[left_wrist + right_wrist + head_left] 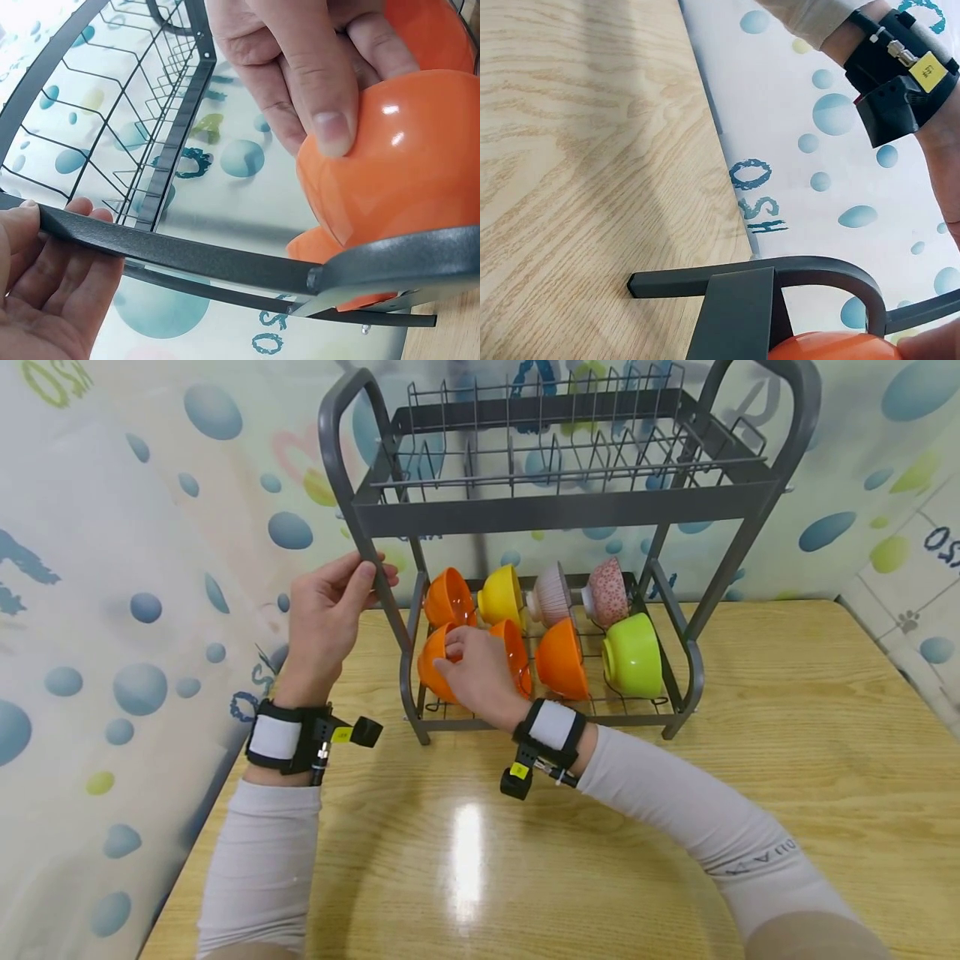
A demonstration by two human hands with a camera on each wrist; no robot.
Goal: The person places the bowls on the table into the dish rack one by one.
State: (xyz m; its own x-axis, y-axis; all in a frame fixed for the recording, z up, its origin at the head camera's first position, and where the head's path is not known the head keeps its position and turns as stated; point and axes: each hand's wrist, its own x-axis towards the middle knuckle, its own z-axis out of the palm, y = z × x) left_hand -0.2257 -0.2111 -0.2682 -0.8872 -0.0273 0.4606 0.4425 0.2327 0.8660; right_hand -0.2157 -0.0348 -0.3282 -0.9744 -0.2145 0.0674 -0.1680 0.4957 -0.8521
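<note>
A two-tier dark grey dish rack [562, 514] stands on the table, its lower tier holding two rows of bowls tipped on their sides. My left hand [330, 614] holds the rack's left upright, thumb on one side and fingers behind it in the left wrist view. With my right hand [483, 672] I grip the orange bowl [432, 664] at the front left corner; the thumb lies against its wall in the left wrist view. Another orange bowl [517, 660] sits just right of that hand, partly hidden by it. In the right wrist view only a sliver of the orange bowl [836, 346] shows.
Along the front row come an orange bowl [561, 660] and a green bowl [633, 656]. Behind them are an orange bowl [450, 596], a yellow bowl [501, 596], a striped bowl [551, 596] and a pink patterned bowl [607, 593]. A patterned wall covering [142, 610] borders the wooden table [787, 710].
</note>
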